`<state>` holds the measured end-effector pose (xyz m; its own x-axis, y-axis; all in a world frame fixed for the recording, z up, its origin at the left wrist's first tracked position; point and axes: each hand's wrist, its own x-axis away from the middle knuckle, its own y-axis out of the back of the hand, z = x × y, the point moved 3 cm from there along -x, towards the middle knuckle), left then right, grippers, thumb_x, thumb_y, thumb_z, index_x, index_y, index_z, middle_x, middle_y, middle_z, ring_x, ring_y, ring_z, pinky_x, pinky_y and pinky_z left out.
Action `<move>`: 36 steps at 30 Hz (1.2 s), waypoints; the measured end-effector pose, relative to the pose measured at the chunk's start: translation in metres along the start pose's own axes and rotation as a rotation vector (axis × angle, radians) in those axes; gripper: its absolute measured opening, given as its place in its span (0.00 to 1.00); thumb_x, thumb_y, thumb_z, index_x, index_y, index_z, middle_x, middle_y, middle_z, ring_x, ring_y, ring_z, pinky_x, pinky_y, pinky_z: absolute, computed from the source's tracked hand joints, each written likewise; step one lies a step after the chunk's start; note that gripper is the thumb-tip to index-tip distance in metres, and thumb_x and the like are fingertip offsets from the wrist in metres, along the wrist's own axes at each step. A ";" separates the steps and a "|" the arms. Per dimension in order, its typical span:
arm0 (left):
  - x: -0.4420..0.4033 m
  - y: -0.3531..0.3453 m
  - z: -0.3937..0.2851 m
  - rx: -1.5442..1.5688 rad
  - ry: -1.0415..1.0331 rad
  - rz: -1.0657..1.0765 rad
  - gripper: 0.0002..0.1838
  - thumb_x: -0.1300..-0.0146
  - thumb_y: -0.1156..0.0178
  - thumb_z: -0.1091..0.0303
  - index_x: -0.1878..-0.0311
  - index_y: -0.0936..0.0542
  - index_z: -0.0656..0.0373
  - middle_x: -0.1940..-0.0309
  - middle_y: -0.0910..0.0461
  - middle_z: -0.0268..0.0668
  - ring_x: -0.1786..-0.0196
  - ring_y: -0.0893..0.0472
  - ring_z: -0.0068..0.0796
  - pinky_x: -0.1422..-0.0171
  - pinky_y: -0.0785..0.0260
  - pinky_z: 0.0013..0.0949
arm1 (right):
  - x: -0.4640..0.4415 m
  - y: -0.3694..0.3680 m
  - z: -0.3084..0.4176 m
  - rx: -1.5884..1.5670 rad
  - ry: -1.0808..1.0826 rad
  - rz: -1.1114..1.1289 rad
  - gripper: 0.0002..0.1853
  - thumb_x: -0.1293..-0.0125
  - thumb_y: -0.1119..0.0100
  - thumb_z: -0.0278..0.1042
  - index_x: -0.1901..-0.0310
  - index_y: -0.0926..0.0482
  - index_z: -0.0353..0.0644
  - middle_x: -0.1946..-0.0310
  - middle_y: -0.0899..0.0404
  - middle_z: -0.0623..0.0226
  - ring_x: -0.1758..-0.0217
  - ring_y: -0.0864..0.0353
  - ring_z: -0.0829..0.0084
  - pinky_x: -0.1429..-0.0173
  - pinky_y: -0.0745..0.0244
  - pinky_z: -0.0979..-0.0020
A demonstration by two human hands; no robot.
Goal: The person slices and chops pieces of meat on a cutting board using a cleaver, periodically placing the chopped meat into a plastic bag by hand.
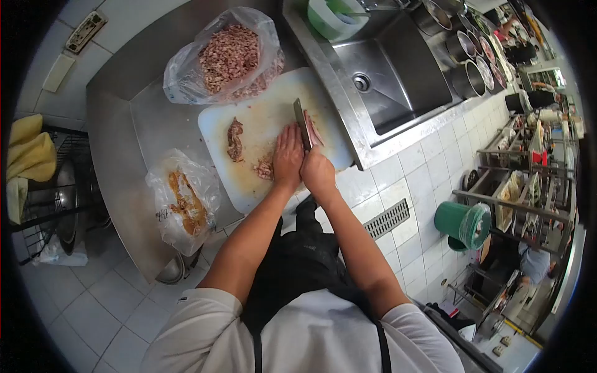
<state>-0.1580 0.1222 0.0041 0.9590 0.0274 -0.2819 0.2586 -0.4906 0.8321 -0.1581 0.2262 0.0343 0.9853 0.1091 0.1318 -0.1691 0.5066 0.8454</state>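
A white cutting board (249, 180) lies on the steel counter. My right hand (318, 169) is closed around the handle of a knife (302, 124), its blade pointing away from me. My left hand (288, 154) rests on the board just left of the blade, fingers extended and close together; whether anything is under them is hidden. Strips of meat (313, 129) lie right of the blade. Small chopped bits (265, 168) are beside my left hand, and a dark piece of meat (235, 140) lies farther left. Chopped meat (229, 57) fills a clear plastic bag (180, 88) behind the board.
A second plastic bag (165, 214) holding yellowish-brown food is at the counter's left front. The steel sink (398, 74) adjoins the board's right, with a green-and-white container (333, 23) at its back edge. A green bin (451, 217) stands on the floor at right.
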 end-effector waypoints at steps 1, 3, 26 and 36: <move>-0.002 0.004 -0.006 0.009 0.004 -0.012 0.31 0.27 0.47 0.67 0.24 0.32 0.71 0.23 0.31 0.52 0.19 0.35 0.51 0.13 0.47 0.52 | 0.007 0.000 -0.007 0.010 -0.008 -0.002 0.11 0.24 0.49 0.33 0.57 0.27 0.30 0.72 0.16 0.34 0.67 0.12 0.36 0.62 0.17 0.42; -0.002 -0.007 -0.002 0.007 0.019 -0.003 0.30 0.26 0.49 0.67 0.23 0.32 0.70 0.22 0.32 0.51 0.19 0.35 0.50 0.13 0.47 0.52 | 0.016 -0.003 -0.007 0.019 0.011 -0.009 0.12 0.23 0.49 0.34 0.56 0.27 0.30 0.73 0.16 0.34 0.67 0.13 0.36 0.62 0.17 0.41; 0.004 0.019 0.009 0.127 -0.028 -0.021 0.28 0.26 0.47 0.71 0.24 0.30 0.68 0.24 0.29 0.54 0.22 0.31 0.57 0.18 0.41 0.55 | 0.072 0.044 0.008 0.033 0.012 -0.017 0.10 0.24 0.46 0.31 0.60 0.29 0.33 0.76 0.18 0.39 0.72 0.15 0.37 0.66 0.20 0.41; 0.003 0.021 0.000 0.047 -0.011 0.087 0.31 0.24 0.49 0.64 0.22 0.34 0.71 0.20 0.37 0.54 0.18 0.39 0.56 0.14 0.48 0.55 | 0.063 0.018 0.008 0.141 0.021 0.004 0.08 0.24 0.47 0.30 0.60 0.30 0.35 0.78 0.17 0.44 0.74 0.13 0.44 0.69 0.18 0.47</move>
<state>-0.1498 0.1121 0.0203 0.9762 -0.0263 -0.2152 0.1687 -0.5308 0.8305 -0.0992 0.2353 0.0618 0.9837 0.1290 0.1256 -0.1661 0.3814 0.9094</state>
